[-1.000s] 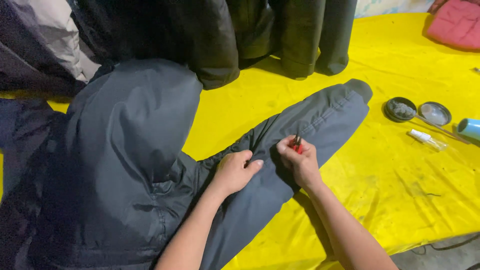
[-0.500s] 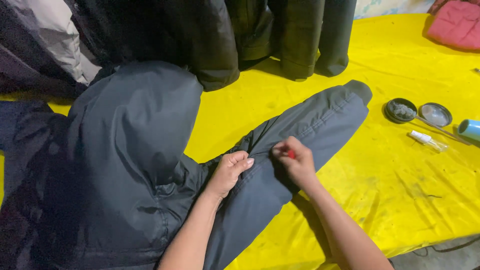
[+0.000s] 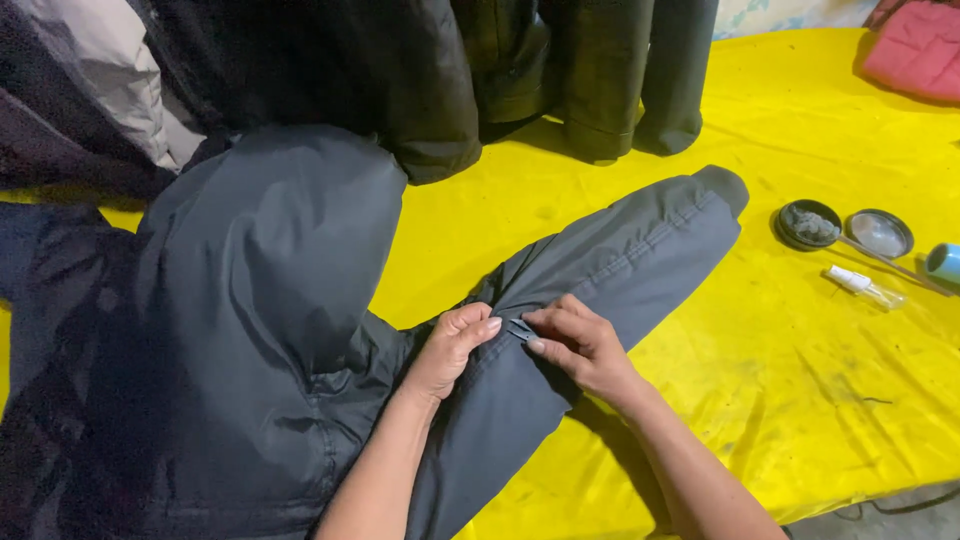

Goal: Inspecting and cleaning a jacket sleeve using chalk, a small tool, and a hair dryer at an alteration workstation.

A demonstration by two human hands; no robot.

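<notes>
Across the yellow table (image 3: 800, 400) a dark grey jacket (image 3: 260, 330) lies spread, its hood to your left and one sleeve (image 3: 620, 260) stretching right toward the cuff. Your left hand (image 3: 450, 350) is curled, fingers pinching a fold of fabric where the sleeve joins the body. Just beside it, your right hand (image 3: 580, 345) pinches the same spot, fingertips nearly touching the left ones; whether it holds a small tool you cannot tell. You seem to be working a seam detail, so keep the cloth taut between both grips. Farther right sit two round tins (image 3: 808, 223), a small white tube (image 3: 858, 283) and a blue cylinder (image 3: 942, 262).
</notes>
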